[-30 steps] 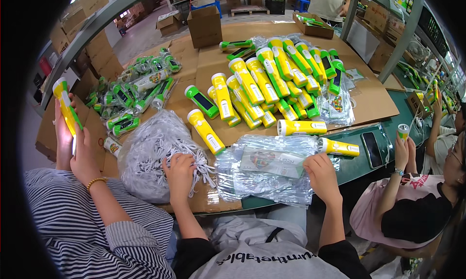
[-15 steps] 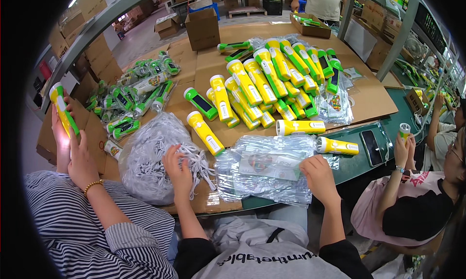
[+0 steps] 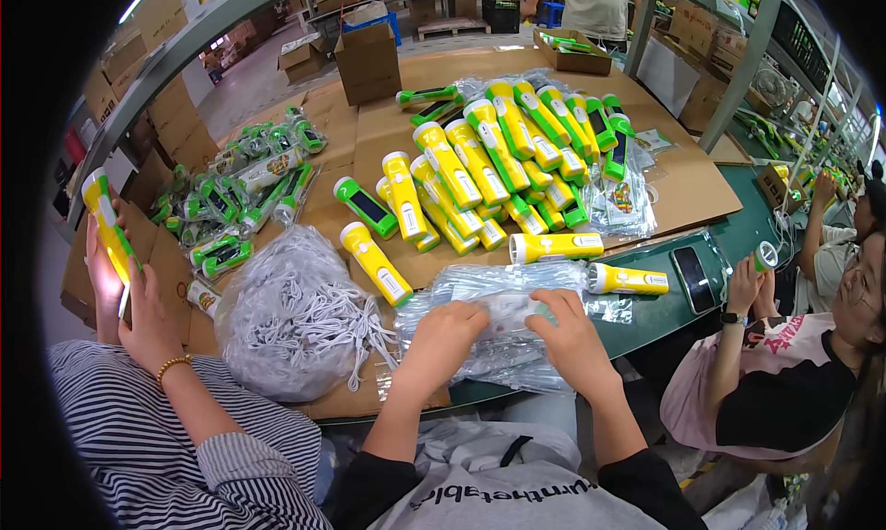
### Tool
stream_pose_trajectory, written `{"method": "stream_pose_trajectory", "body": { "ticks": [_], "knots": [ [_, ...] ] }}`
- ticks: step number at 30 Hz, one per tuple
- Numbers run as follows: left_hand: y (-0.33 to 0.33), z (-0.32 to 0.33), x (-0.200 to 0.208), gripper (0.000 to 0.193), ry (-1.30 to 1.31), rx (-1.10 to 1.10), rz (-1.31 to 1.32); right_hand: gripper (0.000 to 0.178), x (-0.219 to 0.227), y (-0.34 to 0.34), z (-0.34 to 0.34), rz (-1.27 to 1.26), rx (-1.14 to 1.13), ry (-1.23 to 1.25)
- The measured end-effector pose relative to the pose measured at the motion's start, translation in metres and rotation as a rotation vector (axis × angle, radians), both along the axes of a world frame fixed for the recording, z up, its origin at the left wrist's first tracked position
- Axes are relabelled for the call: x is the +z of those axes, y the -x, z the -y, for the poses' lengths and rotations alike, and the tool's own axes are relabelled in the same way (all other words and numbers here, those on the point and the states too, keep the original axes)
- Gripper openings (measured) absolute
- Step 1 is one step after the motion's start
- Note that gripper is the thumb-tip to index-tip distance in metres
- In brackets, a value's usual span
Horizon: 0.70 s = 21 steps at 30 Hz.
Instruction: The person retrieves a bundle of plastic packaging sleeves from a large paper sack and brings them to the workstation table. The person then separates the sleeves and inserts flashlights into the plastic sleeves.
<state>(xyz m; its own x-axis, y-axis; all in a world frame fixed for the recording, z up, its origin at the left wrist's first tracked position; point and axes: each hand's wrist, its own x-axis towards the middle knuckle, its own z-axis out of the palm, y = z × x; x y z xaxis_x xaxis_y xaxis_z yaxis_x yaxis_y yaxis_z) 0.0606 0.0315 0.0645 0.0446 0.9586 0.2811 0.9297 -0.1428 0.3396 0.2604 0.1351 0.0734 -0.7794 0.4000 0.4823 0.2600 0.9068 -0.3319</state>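
Free room: bare cardboard (image 3: pixel 374 138) separates the flashlight pile (image 3: pixel 478 163) from the bagged flashlights (image 3: pixel 221 201). Obstacles: the cord bag (image 3: pixel 277 318) left of the plastic bags (image 3: pixel 508 369), two crosswise flashlights (image 3: pixel 556 247) beyond and right of them, a phone (image 3: pixel 692 279) farther right.

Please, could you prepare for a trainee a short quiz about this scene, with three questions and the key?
1. What lies beneath the left grip and the right grip?
2. True or false: the phone lies to the right of the bag of white cords.
3. Which colours do the piled torches mainly show?
A) red and blue
B) yellow and green
C) orange and black

Key:
1. Clear plastic bags
2. True
3. B
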Motion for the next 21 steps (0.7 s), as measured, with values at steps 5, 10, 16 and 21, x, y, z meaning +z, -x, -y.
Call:
{"method": "stream_pose_trajectory", "body": {
  "ticks": [5, 10, 16, 21],
  "knots": [
    [-0.001, 0.003, -0.002, 0.012, -0.232, -0.179, 0.042, 0.026, -0.009, -0.029, -0.014, 0.018, -0.057, 0.036],
    [0.067, -0.022, -0.024, 0.030, -0.333, 0.641, 0.211, 0.029, -0.014, -0.042, -0.018, -0.027, -0.126, 0.029],
    [0.137, -0.018, -0.074, 0.059, -0.100, 0.846, 0.204, 0.030, -0.011, -0.031, -0.007, -0.029, -0.046, 0.032],
    [0.118, 0.014, -0.051, 0.068, -0.417, 0.530, 1.171, 0.025, -0.012, -0.034, -0.003, 0.030, -0.058, 0.029]
  ]
}}
